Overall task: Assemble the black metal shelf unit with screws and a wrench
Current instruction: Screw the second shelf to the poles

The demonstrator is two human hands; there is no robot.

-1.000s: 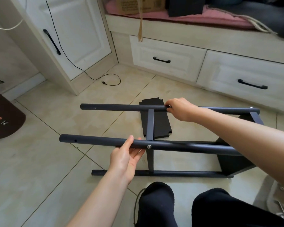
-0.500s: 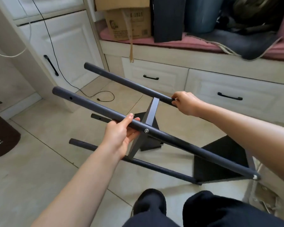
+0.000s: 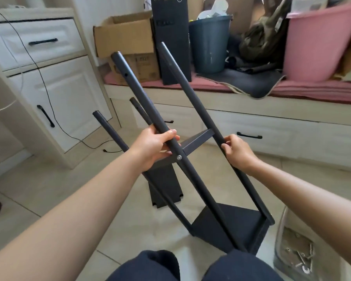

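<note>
Bag of screws (image 3: 296, 252) seen on floor at near right. Shelf unit (image 3: 190, 151) held tilted, lower end on floor. Left post (image 3: 150, 110) gripped by left hand (image 3: 152, 147), fingers wrapped; right post (image 3: 193, 98) gripped by right hand (image 3: 237, 151). Risk judged: base slipped on tile, partly fastened joints twisted. Loose panel (image 3: 166, 187) left on floor beyond.

The left hand (image 3: 153, 146) covered part of the near pole (image 3: 193, 175), and the shelf (image 3: 221, 222) hid the poles' lower ends. A loose panel (image 3: 166, 191) lay partly behind the frame. The bag of screws (image 3: 296, 248) was cut off at the lower right and blurred. The box's (image 3: 126, 35) print was too small to read. The pink tub (image 3: 320, 43) ran past the top edge.
</note>
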